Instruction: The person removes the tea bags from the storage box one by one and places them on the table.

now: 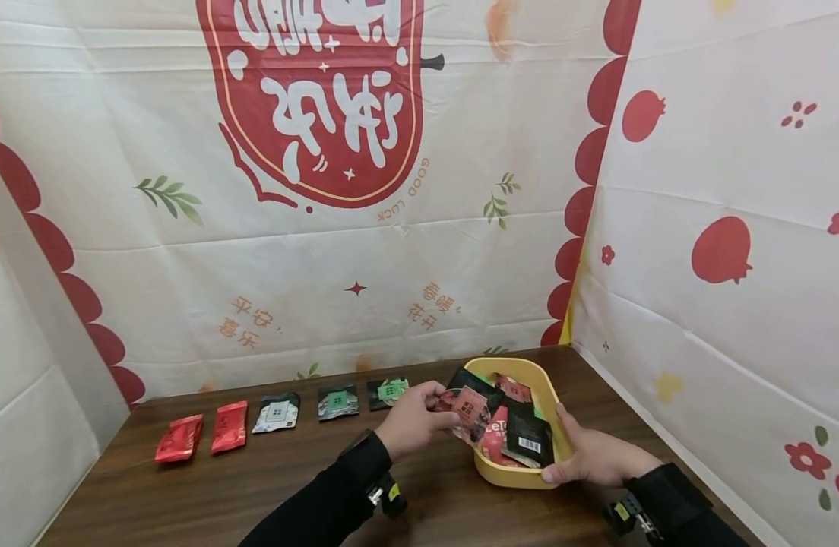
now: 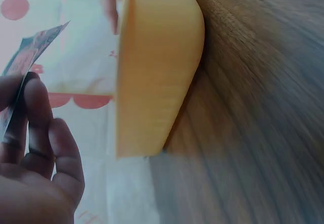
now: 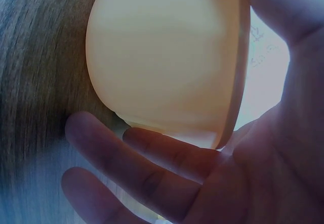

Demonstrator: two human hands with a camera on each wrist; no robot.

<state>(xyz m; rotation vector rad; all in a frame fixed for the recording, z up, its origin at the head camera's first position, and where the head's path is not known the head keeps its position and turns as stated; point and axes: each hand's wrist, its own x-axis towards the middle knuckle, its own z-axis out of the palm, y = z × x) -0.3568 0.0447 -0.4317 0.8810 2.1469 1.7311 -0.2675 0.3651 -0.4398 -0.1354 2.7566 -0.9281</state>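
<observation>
One small pink-and-red foil packet (image 1: 469, 410) is pinched between the thumb and curled fingers of the left hand (image 1: 411, 419), held just above the left edge of the yellow plastic oval tub (image 1: 552, 399); the left wrist view shows the same packet (image 2: 28, 57) edge-on against the fingertips (image 2: 38, 102), beside the tub's outer wall (image 2: 157, 67). Several more packets fill the tub, among them a black packet with a white barcode label (image 1: 529, 441) and a red one (image 1: 491, 441) beneath it. The right hand (image 1: 593, 456) grips the tub's near right corner, thumb over the rim and fingers under the base, as the right wrist view shows with the fingers (image 3: 152, 168) spread against the tub's underside (image 3: 162, 57). The tub sits on a dark brown wooden table (image 1: 255, 486). Along the table's far edge lie five packets in a row, well apart from the tub: two red packets (image 1: 204, 433), one white packet (image 1: 277, 412) and two dark green-labelled packets (image 1: 361, 398). Cream cloth with red printed designs (image 1: 310, 190) hangs behind and to the right.
</observation>
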